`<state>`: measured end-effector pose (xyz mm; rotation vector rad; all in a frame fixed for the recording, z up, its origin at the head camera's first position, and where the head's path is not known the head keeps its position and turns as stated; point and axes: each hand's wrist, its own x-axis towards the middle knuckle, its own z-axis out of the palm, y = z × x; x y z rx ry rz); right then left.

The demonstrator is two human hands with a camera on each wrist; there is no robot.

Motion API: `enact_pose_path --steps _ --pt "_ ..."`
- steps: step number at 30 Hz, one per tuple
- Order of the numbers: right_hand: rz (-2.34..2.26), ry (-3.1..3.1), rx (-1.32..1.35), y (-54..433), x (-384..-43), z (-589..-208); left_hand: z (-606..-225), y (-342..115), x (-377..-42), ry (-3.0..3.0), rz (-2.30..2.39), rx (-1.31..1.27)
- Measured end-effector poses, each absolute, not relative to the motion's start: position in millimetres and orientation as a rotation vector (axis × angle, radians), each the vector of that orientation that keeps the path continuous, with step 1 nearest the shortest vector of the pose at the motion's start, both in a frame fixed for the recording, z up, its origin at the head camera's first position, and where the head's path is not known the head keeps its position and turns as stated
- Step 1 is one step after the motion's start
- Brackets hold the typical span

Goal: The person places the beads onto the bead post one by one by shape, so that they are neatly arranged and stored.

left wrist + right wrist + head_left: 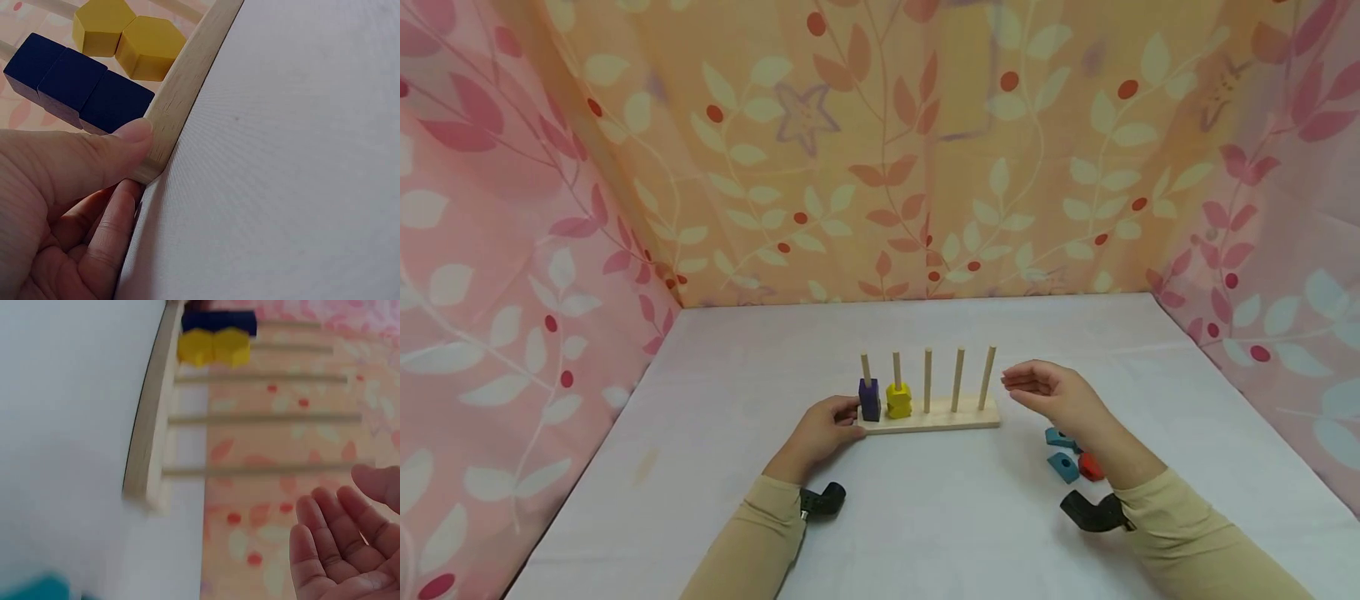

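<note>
A wooden peg board point(943, 418) with a row of upright pegs stands on the white cloth. My left hand point(820, 432) grips its left end, the thumb point(134, 131) on the front edge and the other fingers lower at the end. Three dark blue square blocks point(72, 78) are stacked on the leftmost peg. Beside them, two yellow hexagonal blocks point(150, 47) sit on the second peg. The other pegs point(957, 379) are bare. My right hand point(1060, 396) is raised just right of the last peg, fingers loosely bent and holding nothing.
Teal blocks point(1063, 467) and a red block point(1090, 467) lie on the cloth below my right hand, partly hidden by the forearm. Patterned curtains point(880, 150) enclose the table at the back and both sides. A black camera mount point(1093, 511) projects from the right wrist.
</note>
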<state>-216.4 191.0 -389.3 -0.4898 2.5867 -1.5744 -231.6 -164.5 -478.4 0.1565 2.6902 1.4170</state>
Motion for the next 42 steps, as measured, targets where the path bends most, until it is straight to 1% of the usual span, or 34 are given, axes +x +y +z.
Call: enact_pose_path --steps 7,14,32,42 --pt "-1.358 2.702 -0.303 243 -213 -393 -480 -164 -232 2.69 1.419 0.156" --pt "-1.235 2.744 -0.223 275 -209 -403 -481 -165 -233 2.696 1.412 0.172" --pt "-1.139 2.583 -0.115 307 -185 -436 -481 -165 -232 2.679 1.404 0.165" --pt "-1.091 2.557 -0.138 304 -186 -439 -481 -166 -233 2.683 1.401 0.169"
